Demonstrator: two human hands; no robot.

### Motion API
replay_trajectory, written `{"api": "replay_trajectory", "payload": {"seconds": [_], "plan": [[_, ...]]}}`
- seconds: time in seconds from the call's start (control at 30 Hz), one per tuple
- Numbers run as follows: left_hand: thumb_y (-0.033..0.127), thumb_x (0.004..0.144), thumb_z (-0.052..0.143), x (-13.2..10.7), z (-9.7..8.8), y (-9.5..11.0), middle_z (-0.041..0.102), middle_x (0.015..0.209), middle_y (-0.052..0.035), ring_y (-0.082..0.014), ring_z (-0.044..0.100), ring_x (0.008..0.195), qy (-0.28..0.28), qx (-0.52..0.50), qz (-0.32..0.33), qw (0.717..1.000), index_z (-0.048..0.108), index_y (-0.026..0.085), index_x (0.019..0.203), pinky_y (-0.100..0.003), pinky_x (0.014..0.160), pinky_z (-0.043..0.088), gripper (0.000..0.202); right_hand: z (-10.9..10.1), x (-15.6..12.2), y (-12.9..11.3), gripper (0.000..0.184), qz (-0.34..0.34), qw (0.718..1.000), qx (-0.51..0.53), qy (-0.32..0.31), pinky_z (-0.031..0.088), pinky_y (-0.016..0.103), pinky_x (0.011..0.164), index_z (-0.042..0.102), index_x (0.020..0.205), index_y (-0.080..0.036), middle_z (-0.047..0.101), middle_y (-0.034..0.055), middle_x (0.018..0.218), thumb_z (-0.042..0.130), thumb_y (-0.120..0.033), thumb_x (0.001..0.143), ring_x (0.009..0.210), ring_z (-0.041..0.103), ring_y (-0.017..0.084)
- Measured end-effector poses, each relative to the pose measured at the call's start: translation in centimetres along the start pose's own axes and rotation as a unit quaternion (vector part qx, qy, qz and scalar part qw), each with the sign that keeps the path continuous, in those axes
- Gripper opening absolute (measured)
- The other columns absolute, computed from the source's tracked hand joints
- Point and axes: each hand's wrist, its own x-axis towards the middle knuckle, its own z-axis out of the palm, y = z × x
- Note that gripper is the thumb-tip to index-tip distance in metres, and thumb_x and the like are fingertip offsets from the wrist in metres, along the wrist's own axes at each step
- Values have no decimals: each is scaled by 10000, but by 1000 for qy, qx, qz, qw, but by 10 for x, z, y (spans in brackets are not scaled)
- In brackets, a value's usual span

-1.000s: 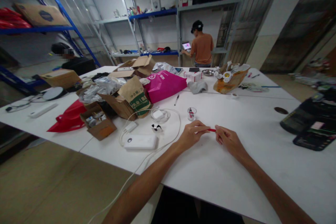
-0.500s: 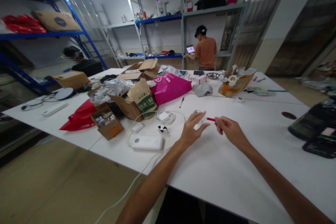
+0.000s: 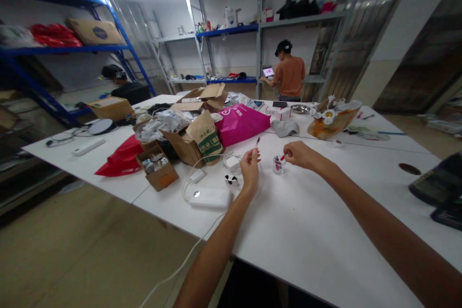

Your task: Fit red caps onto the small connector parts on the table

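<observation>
My right hand (image 3: pixel 298 155) pinches a short red stick (image 3: pixel 283 158), its exact kind too small to make out. The stick's lower end is at the rim of a small clear glass cup (image 3: pixel 278 168). Other red pieces show inside the cup, which stands upright on the white table (image 3: pixel 325 211). To the left of the cup is my left hand (image 3: pixel 250 171), raised with loosely bent fingers and nothing visible in it. Just beyond its fingertips lies a dark pen (image 3: pixel 258 141).
Left of my hands are a white power bank (image 3: pixel 211 198), a coiled white cable with a charger (image 3: pixel 233 161) and a small black-and-white object (image 3: pixel 231 180). Cardboard boxes, a magenta bag (image 3: pixel 243 125) and a grey cloth (image 3: pixel 285 128) lie farther back. Two people are beyond the table.
My right hand has brought the red stick over to the glass cup. My left hand has drawn back to the left, uncovering the cup, and its fingers are more bent. The view has shifted slightly.
</observation>
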Motion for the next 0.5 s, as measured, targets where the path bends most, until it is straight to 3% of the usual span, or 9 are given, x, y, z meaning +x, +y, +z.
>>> {"api": "replay_trajectory", "payload": {"seconds": [0.07, 0.13, 0.23, 0.3, 0.4, 0.43, 0.5], "plan": [[583, 967, 696, -1, 0, 0, 766, 1182, -155, -219, 737, 1030, -9, 3, -1, 1000, 732, 134, 1153, -334, 853, 607, 488, 2, 6, -3, 79, 4, 1000, -7, 6, 371, 243, 675, 758, 781, -158, 706, 46, 723, 703, -103, 766, 656, 558, 113], [571, 967, 697, -1, -1, 0, 767, 1173, -149, -221, 736, 1035, -12, 5, -4, 1000, 736, 139, 1166, -331, 849, 606, 477, 0, 2, -4, 135, 15, 1000, -13, 24, 415, 252, 712, 790, 913, -143, 739, 72, 806, 694, -171, 822, 703, 600, 133], [555, 980, 685, -2, -1, 1, 765, 1160, -142, -218, 731, 1037, -12, 4, -6, 1000, 738, 143, 1195, -328, 851, 604, 468, -10, -33, -2, 323, 47, 996, -10, 70, 486, 292, 756, 783, 1145, -126, 761, 101, 902, 658, -316, 916, 760, 657, 171], [551, 990, 673, -2, -1, 0, 764, 1154, -140, -217, 729, 1038, -16, 7, -11, 1000, 736, 147, 1214, -329, 856, 602, 466, -17, -81, -2, 385, 69, 989, 31, 128, 523, 319, 759, 777, 1176, -166, 766, 101, 947, 640, -449, 955, 782, 682, 188], [538, 1009, 653, -1, -3, -5, 761, 1183, -147, -224, 732, 1058, -37, 18, -20, 999, 727, 161, 1241, -347, 882, 598, 449, -19, -188, -12, 519, 168, 967, 73, 179, 594, 384, 773, 783, 1228, -259, 780, 110, 1072, 641, -666, 938, 842, 729, 234], [524, 1009, 662, -1, -4, -7, 758, 1215, -154, -231, 733, 1080, -53, 27, -20, 998, 720, 168, 1263, -364, 907, 596, 441, -18, -229, -20, 509, 210, 958, 100, 168, 622, 406, 784, 805, 1186, -314, 783, 95, 1101, 671, -709, 895, 869, 751, 250], [478, 961, 750, -1, -4, -14, 734, 1321, -172, -260, 717, 1169, -106, 63, -2, 992, 686, 190, 1359, -422, 990, 578, 495, -12, -307, -44, 448, 266, 942, 184, 86, 628, 414, 629, 829, 1081, -442, 780, 72, 993, 716, -774, 803, 808, 768, 273]]}}
